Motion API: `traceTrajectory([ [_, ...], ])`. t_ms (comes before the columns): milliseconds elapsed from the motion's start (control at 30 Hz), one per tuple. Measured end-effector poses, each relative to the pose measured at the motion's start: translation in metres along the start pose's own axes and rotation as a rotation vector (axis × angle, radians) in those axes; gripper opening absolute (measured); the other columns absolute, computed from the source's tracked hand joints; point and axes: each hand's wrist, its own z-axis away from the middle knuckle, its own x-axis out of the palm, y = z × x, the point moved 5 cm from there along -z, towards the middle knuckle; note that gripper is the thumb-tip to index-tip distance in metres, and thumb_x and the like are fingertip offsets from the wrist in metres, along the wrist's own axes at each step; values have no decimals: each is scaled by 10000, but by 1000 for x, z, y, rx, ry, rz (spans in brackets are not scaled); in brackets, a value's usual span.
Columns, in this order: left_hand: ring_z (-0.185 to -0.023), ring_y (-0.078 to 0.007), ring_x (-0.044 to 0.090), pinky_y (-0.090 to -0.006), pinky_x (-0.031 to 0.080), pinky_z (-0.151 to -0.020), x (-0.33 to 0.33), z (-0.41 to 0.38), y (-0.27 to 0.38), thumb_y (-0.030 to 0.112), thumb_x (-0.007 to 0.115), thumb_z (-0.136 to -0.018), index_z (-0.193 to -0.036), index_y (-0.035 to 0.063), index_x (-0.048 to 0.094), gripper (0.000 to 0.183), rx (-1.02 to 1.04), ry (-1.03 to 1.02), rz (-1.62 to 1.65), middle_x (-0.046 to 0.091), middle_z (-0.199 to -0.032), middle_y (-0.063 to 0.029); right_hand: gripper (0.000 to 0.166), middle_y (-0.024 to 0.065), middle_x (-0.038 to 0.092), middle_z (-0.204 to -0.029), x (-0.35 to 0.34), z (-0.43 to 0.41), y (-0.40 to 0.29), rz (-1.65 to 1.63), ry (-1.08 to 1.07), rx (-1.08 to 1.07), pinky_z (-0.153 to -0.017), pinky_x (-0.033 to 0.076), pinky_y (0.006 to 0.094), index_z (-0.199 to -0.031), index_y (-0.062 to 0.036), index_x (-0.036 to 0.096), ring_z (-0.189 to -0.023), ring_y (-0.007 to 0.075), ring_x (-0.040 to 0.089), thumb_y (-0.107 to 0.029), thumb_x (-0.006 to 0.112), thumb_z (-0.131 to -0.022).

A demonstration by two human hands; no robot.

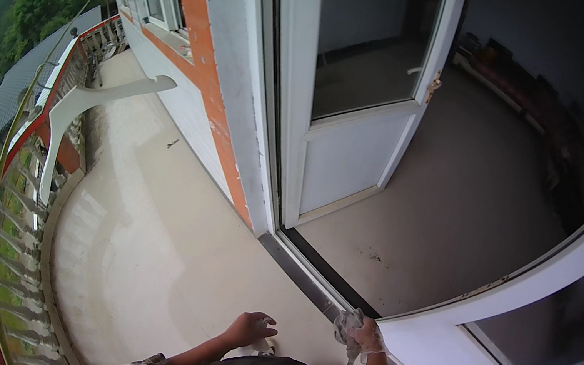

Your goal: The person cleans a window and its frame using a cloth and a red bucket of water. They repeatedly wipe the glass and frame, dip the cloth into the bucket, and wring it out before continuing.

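Observation:
My right hand (369, 337), in a thin clear plastic glove, grips a crumpled grey cloth (348, 333) above the dark sill of the doorway. To its left, my left hand (250, 329) hangs bare over the pale balcony floor (160, 230), thumb and fingers apart. A small whitish patch shows by its palm; I cannot tell what it is. The white door (353, 161) with a glass upper pane stands swung inward ahead of me. Beside my right arm is a white framed panel (451, 342) with dark glass.
A curved balustrade (18, 275) with a red and white rail runs along the left. A white clothes hanger (67, 110) hangs near it. Inside the doorway, dark cluttered objects (524, 94) line the far wall. Dark debris (373, 255) lies on the indoor floor.

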Motion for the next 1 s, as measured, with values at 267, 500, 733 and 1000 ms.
traceTrajectory([
  [267,-785,-174,614,-307,479,-739,-73,3,-4,256,708,-749,-975,38,647,320,58,170,68,657,-859,-114,352,25,629,-863,75,-42,-120,-591,-164,-62,-723,472,282,-967,14,635,-759,129,573,-137,725,-662],
  [500,-657,-94,522,-260,446,-621,-104,1,44,220,715,-748,-951,23,640,293,-21,323,108,597,-713,-57,573,139,550,-1133,126,-111,-124,-549,-444,-103,-911,411,324,-1159,38,510,-1054,209,518,-157,732,-668],
  [733,-584,-74,475,-240,410,-540,-126,-30,88,180,714,-757,-945,17,633,262,32,485,169,539,-635,-14,422,62,631,-965,125,-177,-112,-484,-413,-264,-800,462,293,-1049,27,592,-857,140,578,-147,716,-685],
  [1000,-638,-78,498,-247,427,-584,-112,-52,124,205,710,-770,-960,17,622,281,10,484,161,561,-688,-27,390,56,632,-886,63,-195,-129,-557,-554,10,-737,477,295,-1000,22,602,-783,146,588,-180,706,-683],
])
